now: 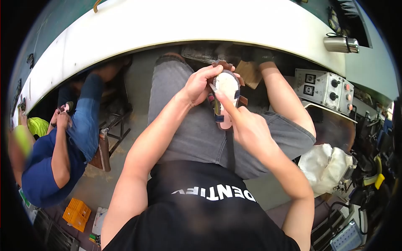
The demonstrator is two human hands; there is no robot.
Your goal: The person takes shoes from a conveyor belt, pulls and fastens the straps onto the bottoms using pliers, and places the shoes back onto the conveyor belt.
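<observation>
A sandal with a white front insole, a pinkish heel and dark straps lies sole-down above my lap, toe pointing away from me. My left hand is closed around its front left side, the thumb near the toe. A brown scalloped edge shows beyond the toe. My right hand reaches over the sandal from the right, index finger stretched across the insole. At that fingertip is a small pale pointed tip; its kind is unclear. The other right fingers are curled and mostly hidden.
Ahead is a long white table, with a steel flask at its right. A control box with knobs and a white cloth bundle are on my right. At left sits a co-worker, near an orange crate.
</observation>
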